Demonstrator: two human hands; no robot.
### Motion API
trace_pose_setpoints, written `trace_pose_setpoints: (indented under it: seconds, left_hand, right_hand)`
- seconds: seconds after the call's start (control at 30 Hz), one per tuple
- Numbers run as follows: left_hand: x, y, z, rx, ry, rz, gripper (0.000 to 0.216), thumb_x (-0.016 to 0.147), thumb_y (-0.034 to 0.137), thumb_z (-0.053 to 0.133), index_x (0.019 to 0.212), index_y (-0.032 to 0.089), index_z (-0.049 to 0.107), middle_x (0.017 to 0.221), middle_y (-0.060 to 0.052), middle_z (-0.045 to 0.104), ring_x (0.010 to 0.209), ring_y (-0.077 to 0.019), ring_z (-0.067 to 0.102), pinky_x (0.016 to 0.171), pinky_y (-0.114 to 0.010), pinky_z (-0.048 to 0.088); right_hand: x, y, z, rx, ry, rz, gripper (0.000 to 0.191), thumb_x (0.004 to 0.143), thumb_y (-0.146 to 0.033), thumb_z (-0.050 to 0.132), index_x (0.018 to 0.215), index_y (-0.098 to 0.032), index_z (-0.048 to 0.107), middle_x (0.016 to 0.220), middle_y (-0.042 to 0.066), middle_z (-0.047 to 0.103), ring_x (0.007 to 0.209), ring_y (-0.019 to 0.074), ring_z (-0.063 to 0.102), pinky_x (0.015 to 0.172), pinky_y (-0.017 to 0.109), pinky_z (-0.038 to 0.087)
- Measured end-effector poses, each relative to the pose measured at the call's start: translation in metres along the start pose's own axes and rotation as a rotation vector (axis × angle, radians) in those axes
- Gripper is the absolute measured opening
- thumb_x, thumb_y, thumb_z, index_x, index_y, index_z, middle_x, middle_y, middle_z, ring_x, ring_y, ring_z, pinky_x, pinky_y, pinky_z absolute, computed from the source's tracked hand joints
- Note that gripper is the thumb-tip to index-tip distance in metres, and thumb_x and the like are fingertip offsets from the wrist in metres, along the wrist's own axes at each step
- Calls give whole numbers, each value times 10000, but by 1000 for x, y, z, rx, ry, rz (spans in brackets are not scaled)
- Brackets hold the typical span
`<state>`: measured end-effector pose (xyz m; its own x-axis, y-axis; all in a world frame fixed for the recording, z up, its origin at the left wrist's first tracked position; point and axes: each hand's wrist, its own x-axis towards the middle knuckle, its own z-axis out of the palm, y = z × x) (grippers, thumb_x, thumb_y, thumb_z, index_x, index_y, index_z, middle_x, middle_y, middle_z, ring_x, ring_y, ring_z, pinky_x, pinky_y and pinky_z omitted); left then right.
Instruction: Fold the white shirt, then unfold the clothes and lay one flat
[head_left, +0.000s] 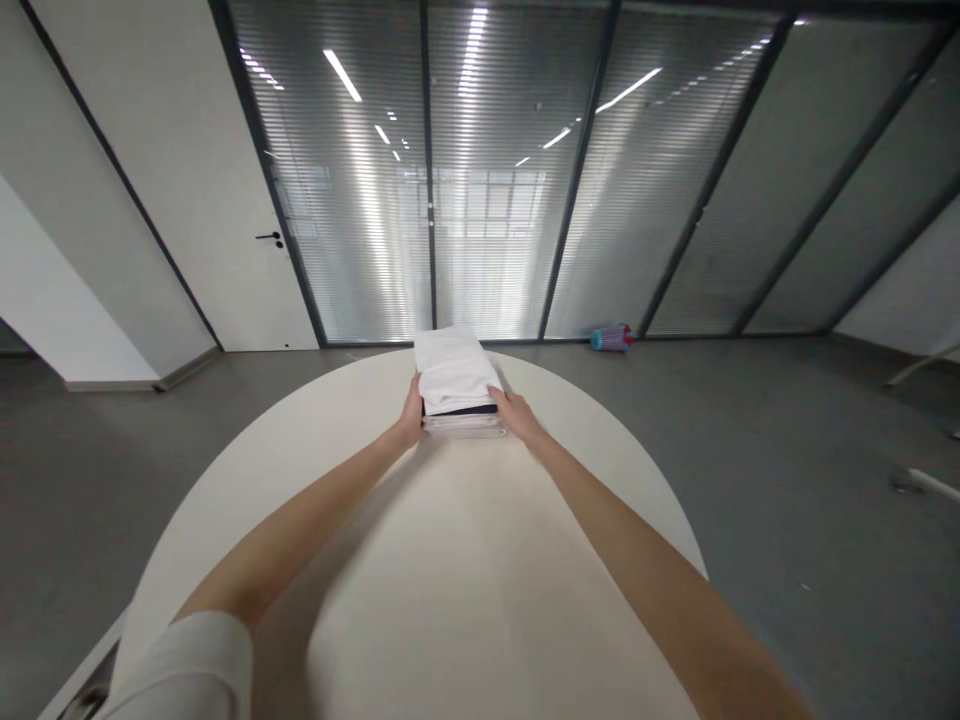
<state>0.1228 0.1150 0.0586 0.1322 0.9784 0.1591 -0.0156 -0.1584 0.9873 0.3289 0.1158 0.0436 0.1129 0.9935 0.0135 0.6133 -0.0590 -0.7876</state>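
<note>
A stack of folded clothes lies at the far side of the round white table (pixel 420 620). On top is a smooth white folded garment (pixel 456 365). Under it shows the edge of a dark folded layer (pixel 469 410), and below that are several pale folded layers (pixel 465 427). My left hand (pixel 411 412) is closed against the left side of the stack, its fingertips partly hidden. At the right front corner, my right hand (pixel 516 412) grips the white garment with its thumb on top. Both arms are stretched far forward over the table.
Glass partitions with blinds (pixel 487 200) stand behind the table. To the left is a door with a black handle (pixel 270 237). A blue, purple and red object (pixel 611 338) lies on the grey floor (pixel 780 480). White furniture legs (pixel 934 484) show at the right edge.
</note>
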Motion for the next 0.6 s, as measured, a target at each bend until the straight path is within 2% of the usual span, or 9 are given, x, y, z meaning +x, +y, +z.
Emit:
trace_pose_setpoints:
  seconds: [0.1,0.27,0.37,0.47,0.6]
  left_hand:
    - [-18,1,-52,-74,99,-5,387,964,411,608,1245,145,607,1239,-94,628,1062,-252,639,899,-441,556]
    - [-58,2,-161,-265,330,-57,501,917,585,537,1081,133,675,1055,-82,747,1027,-285,660,870,-355,554]
    - [-81,-1,-213,-390,481,-96,473,904,556,538,1059,129,673,971,-79,770,1040,-276,663,893,-309,537]
    - [-98,-3,-239,-390,534,-99,441,927,508,510,1117,140,663,997,-64,771,1059,-262,669,926,-320,534]
    - [-107,-3,-243,-369,502,-101,434,956,480,458,1229,192,634,1097,-46,755,1055,-247,690,937,-362,550]
  right_hand:
    - [-14,-43,42,16,-125,-76,648,922,-696,404,1057,-156,735,1098,150,729,1121,317,653,993,402,480]
    - [-36,-110,120,15,-310,-172,610,937,-674,409,963,-160,736,1039,140,738,1049,309,674,921,371,498]
    - [-46,-143,155,3,-375,-211,571,935,-658,424,951,-180,736,1042,124,737,1043,302,670,888,347,498]
    - [-52,-170,171,-55,-339,-273,539,918,-641,450,957,-190,741,1059,122,721,1058,309,652,896,355,492]
    - [-61,-200,171,-140,-99,-342,525,909,-613,487,1079,-176,723,1214,160,639,1153,319,583,977,409,452]
